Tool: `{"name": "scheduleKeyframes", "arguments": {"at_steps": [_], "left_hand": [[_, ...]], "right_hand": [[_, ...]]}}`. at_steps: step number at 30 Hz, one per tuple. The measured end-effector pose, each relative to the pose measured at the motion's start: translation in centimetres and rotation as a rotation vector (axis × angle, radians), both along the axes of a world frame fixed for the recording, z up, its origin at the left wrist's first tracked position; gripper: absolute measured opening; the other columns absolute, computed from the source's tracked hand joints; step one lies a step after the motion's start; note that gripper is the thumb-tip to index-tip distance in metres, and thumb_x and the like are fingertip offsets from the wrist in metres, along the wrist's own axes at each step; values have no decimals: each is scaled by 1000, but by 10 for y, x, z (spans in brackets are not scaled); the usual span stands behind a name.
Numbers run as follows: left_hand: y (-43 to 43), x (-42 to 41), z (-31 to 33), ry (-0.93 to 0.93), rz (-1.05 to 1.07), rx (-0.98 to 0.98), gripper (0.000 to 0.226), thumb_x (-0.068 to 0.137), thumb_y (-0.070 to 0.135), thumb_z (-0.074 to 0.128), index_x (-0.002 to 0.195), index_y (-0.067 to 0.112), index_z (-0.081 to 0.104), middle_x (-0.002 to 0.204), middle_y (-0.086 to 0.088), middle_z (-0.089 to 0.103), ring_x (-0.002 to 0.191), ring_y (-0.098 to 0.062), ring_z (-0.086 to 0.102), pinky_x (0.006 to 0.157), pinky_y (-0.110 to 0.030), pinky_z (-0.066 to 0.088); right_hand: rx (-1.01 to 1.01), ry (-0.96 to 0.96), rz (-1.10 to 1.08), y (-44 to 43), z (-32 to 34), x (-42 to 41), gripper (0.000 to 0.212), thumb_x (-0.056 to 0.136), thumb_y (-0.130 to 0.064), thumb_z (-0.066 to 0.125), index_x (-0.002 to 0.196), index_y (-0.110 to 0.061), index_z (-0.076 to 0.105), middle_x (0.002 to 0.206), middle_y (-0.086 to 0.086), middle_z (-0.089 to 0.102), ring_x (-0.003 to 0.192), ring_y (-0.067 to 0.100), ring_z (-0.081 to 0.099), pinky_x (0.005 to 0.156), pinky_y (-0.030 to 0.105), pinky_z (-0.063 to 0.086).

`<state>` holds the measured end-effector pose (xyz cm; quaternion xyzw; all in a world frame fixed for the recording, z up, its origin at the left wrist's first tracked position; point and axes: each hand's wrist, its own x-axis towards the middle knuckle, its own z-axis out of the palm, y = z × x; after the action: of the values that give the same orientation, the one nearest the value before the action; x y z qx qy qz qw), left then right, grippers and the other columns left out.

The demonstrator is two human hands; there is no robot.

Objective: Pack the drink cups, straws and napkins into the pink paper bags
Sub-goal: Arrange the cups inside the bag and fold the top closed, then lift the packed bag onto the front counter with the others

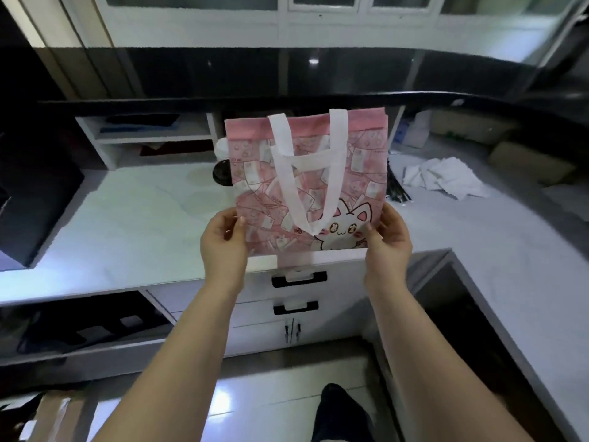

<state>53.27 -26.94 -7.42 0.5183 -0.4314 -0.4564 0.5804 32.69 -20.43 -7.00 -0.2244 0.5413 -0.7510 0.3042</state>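
Observation:
A flat pink bag [255, 173] with a white cat print and white handles is held up over the white counter's [127, 224] front edge. My left hand [224, 242] pinches its lower left corner. My right hand [390, 240] pinches its lower right corner. Behind the bag's left edge a drink cup with a dark lid [221, 172] shows only in part. White napkins [446, 178] lie crumpled on the counter to the right. Dark wrapped straws [398, 189] lie just right of the bag.
A dark box [35, 199] stands on the counter's left end. White shelves [153, 138] run along the back under a black ledge. Drawers with black handles [299, 279] sit below the counter. Cardboard boxes [529, 161] fill the far right corner.

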Motion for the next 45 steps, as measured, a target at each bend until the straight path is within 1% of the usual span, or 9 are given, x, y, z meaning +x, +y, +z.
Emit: {"name": "scheduleKeyframes", "arguments": {"at_steps": [3,8,23,27,32,36,39,42,45], "left_hand": [[-12,-28,17,2,-128,-20,23,98,12,55,91,32,65,96,5,70,96,-25,69,84,-51,57],[-21,-102,48,23,-317,-23,16,99,11,54,97,22,65,100,2,70,97,-22,68,88,-49,56],[-14,-267,164,12,-546,-92,11,97,13,57,94,21,63,93,4,69,94,-22,68,87,-42,57],[13,-333,195,67,-637,-136,12,96,16,59,90,25,64,98,0,70,96,-21,67,87,-43,57],[65,-427,219,151,-781,-165,10,92,16,65,86,23,69,92,-1,73,90,-23,70,83,-46,59],[116,-492,231,247,-897,-103,9,92,20,66,85,24,70,95,-1,73,90,-23,71,80,-45,60],[159,-527,235,315,-990,-44,9,92,20,65,86,23,69,95,-3,73,91,-23,71,80,-45,60],[207,-551,233,325,-1093,-32,16,93,17,62,82,27,68,94,0,72,93,-24,70,81,-45,59],[257,-565,226,310,-1231,-65,15,93,15,61,83,26,66,95,0,71,96,-23,68,89,-46,56]], "right_hand": [[-28,54,-67,20,22,-16,43,89,10,59,126,-12,58,115,-1,67,95,1,67,84,26,57],[-47,145,-226,56,64,-61,43,90,10,57,120,-21,56,109,-10,65,85,-9,65,72,16,53],[-72,288,-379,108,151,-191,54,86,10,62,131,-19,54,120,0,63,106,12,62,81,28,57],[-52,395,-499,141,172,-247,46,87,5,64,122,-19,46,122,4,59,110,15,61,81,20,55],[55,517,-543,214,196,-322,65,88,-5,67,141,-25,36,131,-6,56,116,4,57,93,25,52],[337,697,-616,267,212,-366,93,81,-24,72,150,-47,15,157,-6,26,144,18,27,115,49,30],[603,762,-643,296,212,-373,94,87,-19,68,152,-45,5,162,-11,-11,150,18,-5,121,48,13],[622,761,-628,316,204,-365,92,86,-17,71,153,-39,12,163,-5,2,149,18,4,120,40,15],[514,698,-667,335,201,-351,84,82,-15,74,150,-31,26,150,-1,34,134,18,38,111,32,37]]}}
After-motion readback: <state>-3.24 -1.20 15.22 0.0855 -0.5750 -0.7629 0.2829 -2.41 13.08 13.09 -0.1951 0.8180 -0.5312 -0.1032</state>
